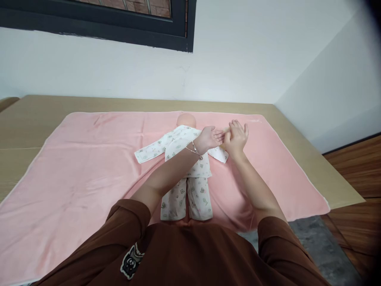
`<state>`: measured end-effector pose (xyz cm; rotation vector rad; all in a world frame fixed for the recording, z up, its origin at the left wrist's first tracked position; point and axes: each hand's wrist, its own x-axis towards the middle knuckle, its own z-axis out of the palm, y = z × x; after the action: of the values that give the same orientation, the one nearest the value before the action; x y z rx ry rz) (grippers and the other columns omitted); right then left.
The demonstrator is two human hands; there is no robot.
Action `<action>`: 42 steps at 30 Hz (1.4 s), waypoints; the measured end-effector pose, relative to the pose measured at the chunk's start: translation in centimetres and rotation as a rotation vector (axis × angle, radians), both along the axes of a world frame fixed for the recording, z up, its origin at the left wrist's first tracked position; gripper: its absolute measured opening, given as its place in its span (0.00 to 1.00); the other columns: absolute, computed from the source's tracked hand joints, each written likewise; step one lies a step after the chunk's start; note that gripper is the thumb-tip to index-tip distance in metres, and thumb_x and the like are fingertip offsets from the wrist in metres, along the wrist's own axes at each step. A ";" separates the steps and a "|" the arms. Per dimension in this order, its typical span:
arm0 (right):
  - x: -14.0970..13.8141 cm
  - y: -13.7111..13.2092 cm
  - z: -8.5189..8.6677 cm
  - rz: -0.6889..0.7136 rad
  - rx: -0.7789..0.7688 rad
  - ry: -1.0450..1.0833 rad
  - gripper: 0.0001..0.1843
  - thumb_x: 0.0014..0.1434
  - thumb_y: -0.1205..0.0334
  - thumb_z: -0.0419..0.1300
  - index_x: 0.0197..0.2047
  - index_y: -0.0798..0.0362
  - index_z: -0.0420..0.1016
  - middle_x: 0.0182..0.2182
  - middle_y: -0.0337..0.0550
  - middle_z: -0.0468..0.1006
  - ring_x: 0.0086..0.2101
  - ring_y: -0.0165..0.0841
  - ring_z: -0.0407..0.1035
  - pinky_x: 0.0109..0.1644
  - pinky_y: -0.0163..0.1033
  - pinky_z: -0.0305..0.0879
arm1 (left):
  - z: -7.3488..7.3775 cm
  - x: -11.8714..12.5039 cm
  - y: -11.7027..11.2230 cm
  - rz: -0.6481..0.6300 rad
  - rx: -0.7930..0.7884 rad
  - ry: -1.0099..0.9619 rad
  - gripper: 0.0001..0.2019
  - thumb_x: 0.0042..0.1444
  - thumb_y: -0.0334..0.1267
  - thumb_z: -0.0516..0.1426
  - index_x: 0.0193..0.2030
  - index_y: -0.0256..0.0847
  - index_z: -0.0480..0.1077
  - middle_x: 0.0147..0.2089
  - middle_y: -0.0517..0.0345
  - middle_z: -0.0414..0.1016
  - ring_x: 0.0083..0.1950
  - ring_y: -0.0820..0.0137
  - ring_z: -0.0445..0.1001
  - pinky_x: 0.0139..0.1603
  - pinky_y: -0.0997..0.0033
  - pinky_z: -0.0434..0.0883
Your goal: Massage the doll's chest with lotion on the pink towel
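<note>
A doll [186,120] with a bare, smooth head lies stretched out on a pink blanket [98,171]. It wears a white printed top [175,147] and matching white trousers [200,198]. My left hand [209,139], with bracelets at the wrist, hovers palm up over the doll's sleeve on the right, fingers extended. Just beyond its fingertips is my right hand [237,137], turned back towards me with its fingers stretched and spread. A small yellowish patch [223,146] shows between the hands near the sleeve; its kind is unclear. The hands partly hide that sleeve.
The blanket covers much of a light wooden table [149,104], which stands against a white wall [238,51]. A dark-framed window [166,35] is at the upper left. Brown wood panelling [357,171] stands at the right, above a grey floor [318,242].
</note>
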<state>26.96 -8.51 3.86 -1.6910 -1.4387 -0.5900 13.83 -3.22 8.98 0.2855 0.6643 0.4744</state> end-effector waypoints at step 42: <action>-19.1 -7.2 6.1 0.909 -0.050 0.031 0.33 0.62 0.66 0.53 0.70 0.43 0.59 0.71 0.44 0.58 0.69 0.50 0.54 0.70 0.67 0.57 | 0.7 -14.7 -7.6 0.285 0.078 -0.045 0.21 0.66 0.41 0.46 0.62 0.54 0.69 0.57 0.57 0.78 0.69 0.62 0.67 0.59 0.63 0.74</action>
<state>7.91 -15.68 9.96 -0.8989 -1.9841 -0.0161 -0.84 -10.87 9.69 0.2536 0.6466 0.7782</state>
